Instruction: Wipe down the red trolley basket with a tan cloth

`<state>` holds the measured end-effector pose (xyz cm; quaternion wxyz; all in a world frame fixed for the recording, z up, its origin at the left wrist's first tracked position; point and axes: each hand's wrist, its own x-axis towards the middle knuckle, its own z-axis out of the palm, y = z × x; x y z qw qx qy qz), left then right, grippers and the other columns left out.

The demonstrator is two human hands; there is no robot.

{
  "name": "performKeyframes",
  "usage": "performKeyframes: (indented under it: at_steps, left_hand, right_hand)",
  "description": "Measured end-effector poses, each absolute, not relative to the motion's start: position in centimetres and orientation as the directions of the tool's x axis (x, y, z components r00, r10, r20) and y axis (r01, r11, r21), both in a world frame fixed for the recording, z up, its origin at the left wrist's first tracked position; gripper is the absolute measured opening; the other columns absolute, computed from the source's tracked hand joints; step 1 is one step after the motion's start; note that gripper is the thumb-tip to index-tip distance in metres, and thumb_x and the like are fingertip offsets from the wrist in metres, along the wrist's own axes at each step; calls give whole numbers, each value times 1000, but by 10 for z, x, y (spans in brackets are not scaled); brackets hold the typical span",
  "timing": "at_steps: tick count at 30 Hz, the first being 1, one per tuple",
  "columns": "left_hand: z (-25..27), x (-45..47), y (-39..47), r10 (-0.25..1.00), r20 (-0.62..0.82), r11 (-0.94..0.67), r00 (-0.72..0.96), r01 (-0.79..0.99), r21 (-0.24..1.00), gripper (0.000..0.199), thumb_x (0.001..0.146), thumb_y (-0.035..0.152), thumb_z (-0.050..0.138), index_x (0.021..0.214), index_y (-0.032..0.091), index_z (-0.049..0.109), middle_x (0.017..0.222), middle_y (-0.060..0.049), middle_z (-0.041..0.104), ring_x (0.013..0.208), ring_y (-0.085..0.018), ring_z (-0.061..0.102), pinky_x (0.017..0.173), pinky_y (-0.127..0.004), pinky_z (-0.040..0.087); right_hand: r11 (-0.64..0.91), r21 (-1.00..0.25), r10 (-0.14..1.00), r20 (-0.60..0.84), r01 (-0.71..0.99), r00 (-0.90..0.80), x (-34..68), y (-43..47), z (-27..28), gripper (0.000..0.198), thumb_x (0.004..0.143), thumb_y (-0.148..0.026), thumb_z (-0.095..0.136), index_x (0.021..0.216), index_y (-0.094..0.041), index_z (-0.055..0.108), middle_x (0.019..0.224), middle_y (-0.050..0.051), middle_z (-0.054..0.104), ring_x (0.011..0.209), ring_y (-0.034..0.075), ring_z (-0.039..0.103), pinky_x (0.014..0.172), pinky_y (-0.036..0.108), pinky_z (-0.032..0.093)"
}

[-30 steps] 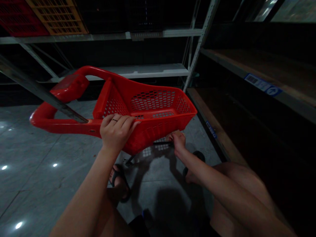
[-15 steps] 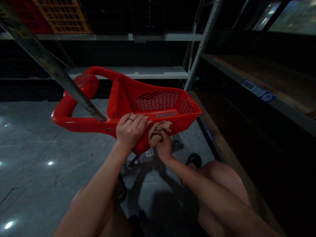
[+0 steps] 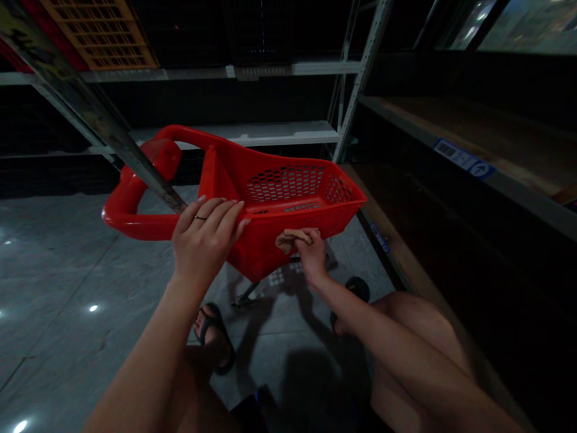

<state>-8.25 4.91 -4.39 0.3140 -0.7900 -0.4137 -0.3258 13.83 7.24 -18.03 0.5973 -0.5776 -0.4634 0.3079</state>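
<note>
A red plastic shopping cart (image 3: 265, 246) with honeycomb-holed walls stands before me, its looped handle to the left. My left hand (image 3: 202, 234), with a ring on one finger, grips the cart's near rim; the fingers lie over the edge and the thumb rests along the outer wall. Lower and farther right, my right hand (image 3: 313, 252) pinches a crumpled tan cloth (image 3: 288, 240) against or close to the outer face of the near side wall. Part of the cloth is hidden by the fingers.
A slanted metal pole (image 3: 108, 129) crosses in front of the cart's handle. White metal shelving (image 3: 265, 133) runs behind, with an orange crate (image 3: 101, 33) up left. A wooden shelf (image 3: 419, 123) with blue labels lies right. My sandalled feet are on the grey floor (image 3: 67, 288).
My left hand has slid left along the rim toward the handle. My right hand has shifted slightly right and up with the cloth, which looks flatter now.
</note>
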Motion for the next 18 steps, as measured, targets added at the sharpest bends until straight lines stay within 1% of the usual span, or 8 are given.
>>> performKeyframes:
  at_steps: [5, 7, 9, 11, 13, 15, 16, 18]
  left_hand:
    - [-49, -89, 53, 464, 754, -477, 465, 848, -230, 22, 99, 28, 59, 118, 25, 71, 106, -3, 80, 96, -22, 71, 102, -43, 47]
    - [-52, -90, 56, 452, 754, -474, 476, 845, -249, 22, 100, 28, 59, 118, 25, 71, 106, -3, 80, 96, -22, 71, 101, -41, 47]
    - [-55, -90, 59, 442, 763, -470, 472, 846, -252, 22, 100, 29, 58, 117, 25, 72, 106, -3, 80, 96, -22, 71, 102, -41, 47]
    - [-57, -90, 62, 437, 774, -474, 458, 848, -234, 23, 101, 30, 58, 117, 24, 72, 105, -4, 80, 96, -22, 71, 102, -41, 47]
    - [-59, -90, 66, 435, 784, -485, 443, 849, -211, 24, 101, 31, 57, 117, 24, 73, 104, -5, 80, 95, -22, 71, 103, -41, 47]
    - [-61, -90, 69, 437, 787, -490, 435, 849, -198, 24, 101, 31, 56, 117, 24, 73, 104, -5, 80, 95, -21, 71, 103, -41, 47]
    - [-61, -91, 71, 439, 788, -490, 432, 850, -194, 24, 102, 31, 55, 117, 24, 73, 105, -5, 79, 95, -21, 71, 103, -42, 47]
    - [-61, -91, 73, 446, 787, -491, 425, 852, -181, 24, 103, 32, 54, 117, 25, 72, 106, -4, 79, 97, -21, 71, 103, -42, 47]
  right_hand:
    - [350, -911, 714, 410, 217, 567, 163, 94, -119, 23, 72, -29, 57, 92, -20, 64, 92, 2, 69, 88, 18, 62, 87, 32, 50]
    - [372, -896, 691, 441, 242, 573, 168, 100, -120, 26, 72, -27, 56, 96, -19, 63, 97, 3, 69, 91, 18, 63, 90, 32, 51]
    - [349, -903, 710, 430, 252, 558, 166, 103, -138, 30, 72, -26, 54, 100, -19, 63, 101, 5, 70, 93, 19, 64, 92, 33, 51]
    - [266, -934, 775, 355, 240, 523, 158, 99, -170, 29, 71, -26, 53, 98, -18, 63, 101, 7, 71, 93, 20, 64, 92, 34, 52]
    - [115, -972, 863, 199, 204, 464, 148, 89, -208, 24, 69, -25, 54, 91, -20, 63, 95, 7, 72, 89, 20, 65, 89, 34, 53]
    - [-38, -983, 923, 36, 182, 383, 137, 78, -242, 17, 64, -24, 56, 80, -21, 63, 82, 5, 72, 81, 22, 65, 81, 35, 54]
    - [-85, -980, 934, -15, 181, 358, 132, 73, -255, 13, 62, -24, 56, 74, -22, 61, 74, 4, 70, 76, 22, 64, 76, 35, 54]
    - [-105, -975, 937, -31, 195, 347, 124, 69, -270, 6, 60, -25, 56, 65, -22, 58, 63, 1, 64, 68, 22, 60, 69, 34, 52]
